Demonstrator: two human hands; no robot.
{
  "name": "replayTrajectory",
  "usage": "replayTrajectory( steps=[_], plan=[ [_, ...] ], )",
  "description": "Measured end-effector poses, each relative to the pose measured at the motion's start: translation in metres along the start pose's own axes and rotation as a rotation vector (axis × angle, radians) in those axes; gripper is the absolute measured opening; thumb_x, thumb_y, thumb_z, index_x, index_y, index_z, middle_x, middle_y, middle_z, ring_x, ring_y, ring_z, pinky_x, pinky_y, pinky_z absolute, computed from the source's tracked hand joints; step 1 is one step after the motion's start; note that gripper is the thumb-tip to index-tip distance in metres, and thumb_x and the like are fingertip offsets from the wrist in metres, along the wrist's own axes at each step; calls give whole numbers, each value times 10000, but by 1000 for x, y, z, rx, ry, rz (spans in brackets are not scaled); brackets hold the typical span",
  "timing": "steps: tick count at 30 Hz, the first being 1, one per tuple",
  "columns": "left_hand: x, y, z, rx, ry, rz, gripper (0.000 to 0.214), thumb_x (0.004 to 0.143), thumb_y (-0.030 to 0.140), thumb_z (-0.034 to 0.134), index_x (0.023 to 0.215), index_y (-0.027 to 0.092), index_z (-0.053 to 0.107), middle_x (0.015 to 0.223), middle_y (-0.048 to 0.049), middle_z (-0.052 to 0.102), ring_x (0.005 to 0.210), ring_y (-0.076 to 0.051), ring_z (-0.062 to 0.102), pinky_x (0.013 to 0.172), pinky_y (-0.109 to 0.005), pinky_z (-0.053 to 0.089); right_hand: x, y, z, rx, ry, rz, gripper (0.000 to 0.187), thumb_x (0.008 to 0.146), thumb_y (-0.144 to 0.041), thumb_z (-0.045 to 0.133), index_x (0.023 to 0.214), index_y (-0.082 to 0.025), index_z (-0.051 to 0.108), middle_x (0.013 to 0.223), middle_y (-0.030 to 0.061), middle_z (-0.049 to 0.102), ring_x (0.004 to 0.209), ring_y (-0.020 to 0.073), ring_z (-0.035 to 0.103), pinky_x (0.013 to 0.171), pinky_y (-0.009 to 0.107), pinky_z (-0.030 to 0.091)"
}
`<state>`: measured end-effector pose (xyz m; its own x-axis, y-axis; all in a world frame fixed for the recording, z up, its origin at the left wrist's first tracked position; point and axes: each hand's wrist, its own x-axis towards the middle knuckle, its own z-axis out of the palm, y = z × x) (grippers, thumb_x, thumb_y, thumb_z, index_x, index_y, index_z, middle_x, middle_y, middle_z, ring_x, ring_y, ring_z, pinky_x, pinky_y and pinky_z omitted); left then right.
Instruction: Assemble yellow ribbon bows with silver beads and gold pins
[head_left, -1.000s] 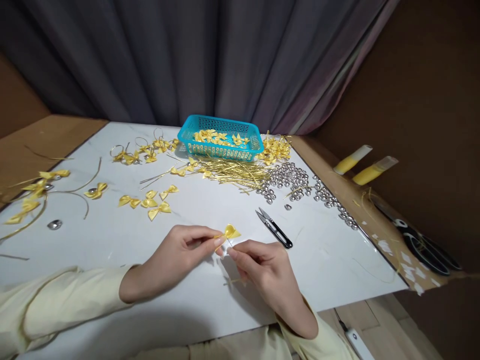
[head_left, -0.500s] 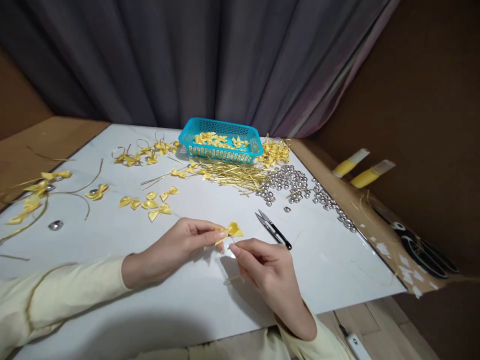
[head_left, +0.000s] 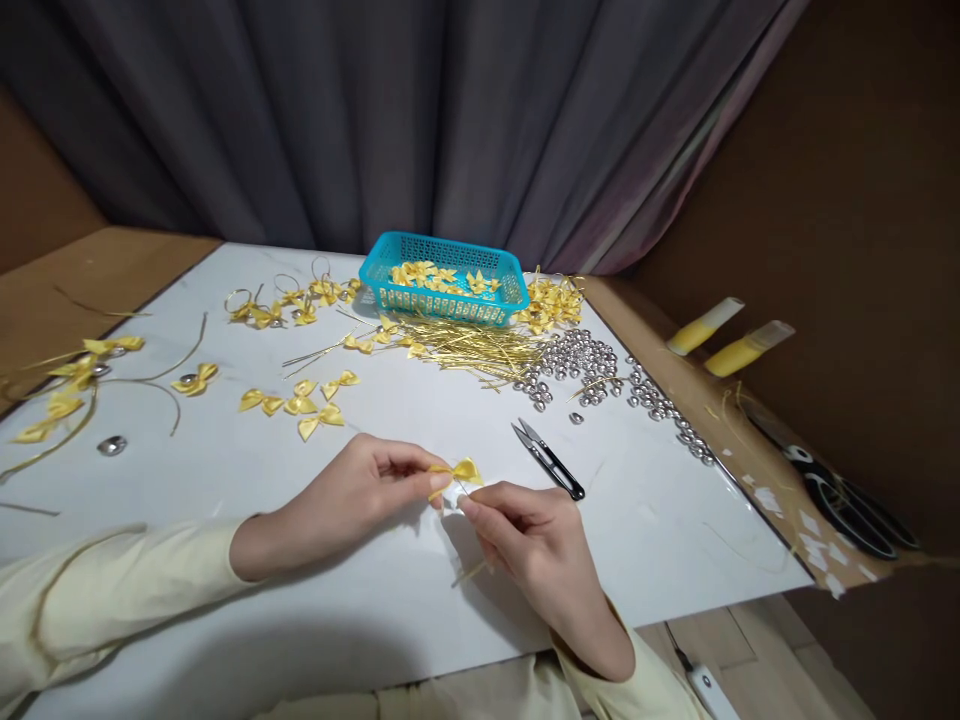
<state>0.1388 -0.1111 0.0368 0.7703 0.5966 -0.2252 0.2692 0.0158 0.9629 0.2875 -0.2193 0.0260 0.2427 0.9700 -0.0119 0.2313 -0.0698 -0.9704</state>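
A yellow ribbon bow [head_left: 466, 470] is pinched between the thumb and fingers of my left hand [head_left: 367, 497]. My right hand [head_left: 529, 540], just right of it, pinches a thin gold cord [head_left: 466, 488] that runs up to the middle of the bow. Part of the cord shows again below my right fingers. Loose yellow bows [head_left: 301, 404] lie on the white tabletop beyond my left hand. Black thread snips [head_left: 549, 460] rest beyond my right hand, blades pointing away to the left.
At the back stands a turquoise basket [head_left: 450, 305] with yellow bows in it. Gold cords [head_left: 472, 350] lie before it, silver heart-shaped beads [head_left: 581, 360] to their right. Bows with cords [head_left: 75, 375] sit at far left. Large scissors [head_left: 832, 490] and yellow tubes [head_left: 750, 347] are at right.
The bow has tipped slightly and sits a little lower in my left hand. My left forearm has shifted slightly left; the right hand has hardly moved.
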Motion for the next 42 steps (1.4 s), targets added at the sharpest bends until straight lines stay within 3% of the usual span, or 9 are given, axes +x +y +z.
replayTrajectory(
  steps=[14, 21, 28, 35, 38, 42],
  plan=[
    [-2, -1, 6, -4, 2, -11, 257, 795, 346, 592, 664, 144, 681, 691, -31, 665, 669, -153, 549, 637, -243, 428, -2, 1, 2, -42, 19, -19, 284, 806, -244, 542, 585, -114, 663, 420, -36, 415, 405, 68, 306, 408, 209, 259],
    [-7, -5, 12, -40, -19, 34, 201, 815, 318, 595, 813, 165, 725, 794, -25, 716, 747, -156, 607, 676, -214, 471, -1, 0, 3, -19, 39, -78, 250, 814, -221, 557, 633, -114, 692, 432, -33, 446, 404, 63, 330, 410, 197, 277],
    [-10, -2, 9, 224, 124, 331, 170, 837, 226, 571, 863, 188, 734, 800, -22, 721, 697, -135, 629, 651, -190, 484, 0, 3, 3, 62, 17, -53, 239, 815, -274, 589, 641, -143, 689, 473, -6, 568, 342, 60, 365, 358, 193, 297],
    [-15, 2, 6, 376, 182, 642, 245, 841, 85, 519, 976, 159, 710, 782, -42, 720, 683, -124, 617, 629, -178, 477, 0, 7, 4, 25, -55, -71, 224, 842, -280, 567, 753, -147, 724, 422, -31, 493, 370, 82, 413, 413, 199, 355],
    [-15, 2, 7, 392, 150, 691, 275, 840, 61, 510, 1023, 156, 692, 782, -59, 719, 694, -136, 615, 636, -195, 484, -2, 6, 3, 3, -46, -119, 273, 850, -241, 548, 648, -136, 699, 416, -29, 476, 364, 72, 394, 411, 196, 339],
    [-14, 0, 5, 410, 21, 778, 284, 836, 44, 503, 1038, 126, 685, 802, -103, 711, 706, -160, 606, 667, -239, 494, -6, 4, 1, -8, -20, -184, 284, 850, -216, 536, 614, -140, 674, 430, -24, 499, 357, 67, 408, 409, 189, 349]
  ],
)
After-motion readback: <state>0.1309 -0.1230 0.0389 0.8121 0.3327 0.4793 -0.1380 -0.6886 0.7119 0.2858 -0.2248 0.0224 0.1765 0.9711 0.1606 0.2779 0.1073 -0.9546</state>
